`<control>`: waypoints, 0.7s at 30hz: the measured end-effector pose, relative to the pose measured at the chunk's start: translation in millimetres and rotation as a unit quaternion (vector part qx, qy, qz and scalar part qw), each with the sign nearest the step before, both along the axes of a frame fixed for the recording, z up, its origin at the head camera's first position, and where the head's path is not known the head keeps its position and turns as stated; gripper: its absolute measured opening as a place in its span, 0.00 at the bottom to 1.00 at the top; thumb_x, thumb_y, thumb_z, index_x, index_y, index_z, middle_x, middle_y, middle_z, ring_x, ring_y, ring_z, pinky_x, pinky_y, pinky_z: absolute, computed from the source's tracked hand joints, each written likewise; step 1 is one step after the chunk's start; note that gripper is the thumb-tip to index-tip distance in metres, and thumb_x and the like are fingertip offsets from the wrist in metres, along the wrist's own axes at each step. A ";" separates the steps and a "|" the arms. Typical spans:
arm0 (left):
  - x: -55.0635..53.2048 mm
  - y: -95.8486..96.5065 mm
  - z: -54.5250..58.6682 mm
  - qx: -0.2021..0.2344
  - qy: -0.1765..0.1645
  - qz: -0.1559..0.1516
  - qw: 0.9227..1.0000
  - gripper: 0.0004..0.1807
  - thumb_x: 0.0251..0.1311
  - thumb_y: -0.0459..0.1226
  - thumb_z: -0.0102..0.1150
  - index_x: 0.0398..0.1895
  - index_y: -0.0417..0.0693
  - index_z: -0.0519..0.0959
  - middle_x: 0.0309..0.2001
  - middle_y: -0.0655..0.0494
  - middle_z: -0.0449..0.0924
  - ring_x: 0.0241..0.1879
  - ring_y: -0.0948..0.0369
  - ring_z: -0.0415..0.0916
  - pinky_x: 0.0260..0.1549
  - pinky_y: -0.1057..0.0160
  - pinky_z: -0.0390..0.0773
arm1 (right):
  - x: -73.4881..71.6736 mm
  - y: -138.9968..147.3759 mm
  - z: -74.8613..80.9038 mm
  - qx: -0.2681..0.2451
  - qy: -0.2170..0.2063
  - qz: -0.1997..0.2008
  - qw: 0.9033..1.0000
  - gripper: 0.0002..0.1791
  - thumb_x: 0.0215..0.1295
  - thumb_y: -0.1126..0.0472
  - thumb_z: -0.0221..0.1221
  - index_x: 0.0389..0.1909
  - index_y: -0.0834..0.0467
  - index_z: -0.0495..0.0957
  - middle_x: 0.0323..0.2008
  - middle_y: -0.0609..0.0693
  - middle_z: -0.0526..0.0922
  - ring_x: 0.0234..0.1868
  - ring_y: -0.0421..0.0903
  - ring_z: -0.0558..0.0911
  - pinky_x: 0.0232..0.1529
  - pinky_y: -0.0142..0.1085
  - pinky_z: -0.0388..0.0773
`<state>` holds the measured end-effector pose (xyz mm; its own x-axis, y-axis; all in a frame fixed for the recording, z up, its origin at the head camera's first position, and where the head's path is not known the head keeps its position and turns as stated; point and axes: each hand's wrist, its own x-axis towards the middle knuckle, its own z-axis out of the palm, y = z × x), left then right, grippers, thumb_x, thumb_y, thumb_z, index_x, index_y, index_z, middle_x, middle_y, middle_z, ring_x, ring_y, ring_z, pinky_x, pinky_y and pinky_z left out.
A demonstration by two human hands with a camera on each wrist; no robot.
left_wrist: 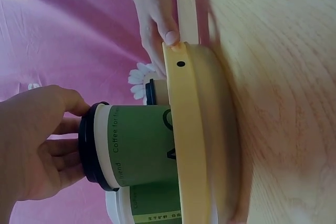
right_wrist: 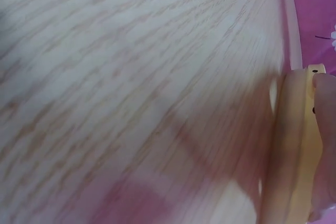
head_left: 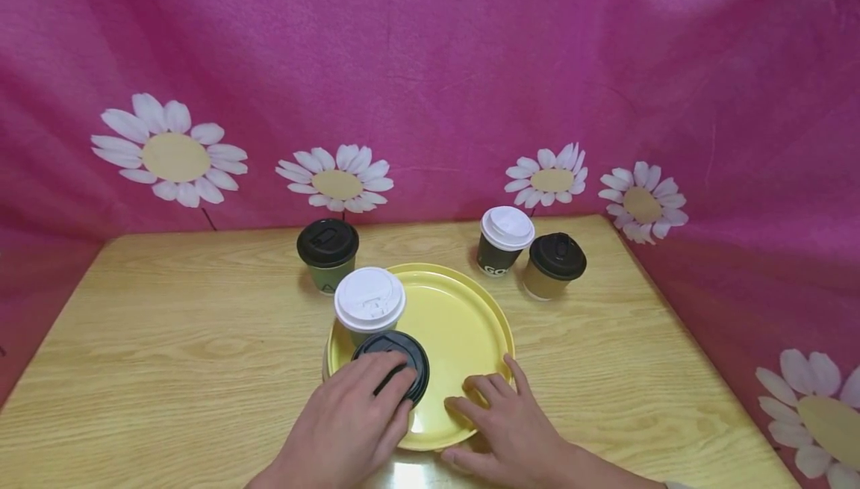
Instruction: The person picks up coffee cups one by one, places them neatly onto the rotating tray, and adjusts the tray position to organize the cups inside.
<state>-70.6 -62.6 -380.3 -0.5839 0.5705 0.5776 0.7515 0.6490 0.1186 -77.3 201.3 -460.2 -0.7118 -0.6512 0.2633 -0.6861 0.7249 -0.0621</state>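
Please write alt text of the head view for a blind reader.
A person's left hand grips a black-lidded cup from above in a round yellow tray, beside a white-lidded cup; the right hand holds the tray's near edge. Farther back, three lidded cups stand on the wooden table.

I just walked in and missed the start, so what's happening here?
A person's left hand grips the black lid of a green paper cup in a round yellow tray, beside a white-lidded green paper cup. The right hand holds the tray at its edge. Three other lidded paper cups stand on the wooden table beyond.
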 end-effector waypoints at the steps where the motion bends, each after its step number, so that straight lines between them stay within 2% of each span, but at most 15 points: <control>1: -0.4 -0.4 0.0 0.001 0.000 0.001 1.000 0.15 0.55 0.39 0.65 0.44 0.42 0.83 0.47 0.51 0.79 0.48 0.56 0.77 0.49 0.57 0.79 | 0.5 -0.7 0.5 0.002 0.004 0.000 1.000 0.29 0.61 0.26 0.53 0.49 0.42 0.80 0.46 0.44 0.75 0.47 0.45 0.74 0.62 0.66 0.57; 7: -3.8 -2.1 -0.7 0.015 0.004 -0.006 1.000 0.14 0.55 0.38 0.64 0.43 0.42 0.83 0.46 0.51 0.80 0.46 0.56 0.77 0.47 0.58 0.80 | 3.1 -4.1 2.8 0.013 0.016 0.001 1.000 0.30 0.61 0.25 0.52 0.48 0.43 0.80 0.45 0.44 0.76 0.46 0.45 0.75 0.59 0.66 0.61; 15: -5.9 -4.9 -0.3 0.020 0.005 -0.011 1.000 0.13 0.55 0.37 0.63 0.43 0.42 0.83 0.46 0.51 0.79 0.46 0.55 0.77 0.47 0.58 0.80 | 3.8 -6.8 9.6 0.038 0.018 -0.004 0.999 0.32 0.62 0.24 0.49 0.50 0.43 0.79 0.44 0.44 0.77 0.46 0.45 0.76 0.60 0.67 0.61; 21: -5.3 -6.3 0.5 0.013 -0.006 -0.010 1.000 0.13 0.56 0.38 0.63 0.43 0.43 0.83 0.46 0.51 0.79 0.47 0.56 0.77 0.48 0.58 0.80 | -6.4 -0.1 20.6 0.029 -0.008 0.010 1.000 0.29 0.65 0.29 0.52 0.56 0.45 0.78 0.50 0.46 0.78 0.52 0.48 0.75 0.62 0.59 0.64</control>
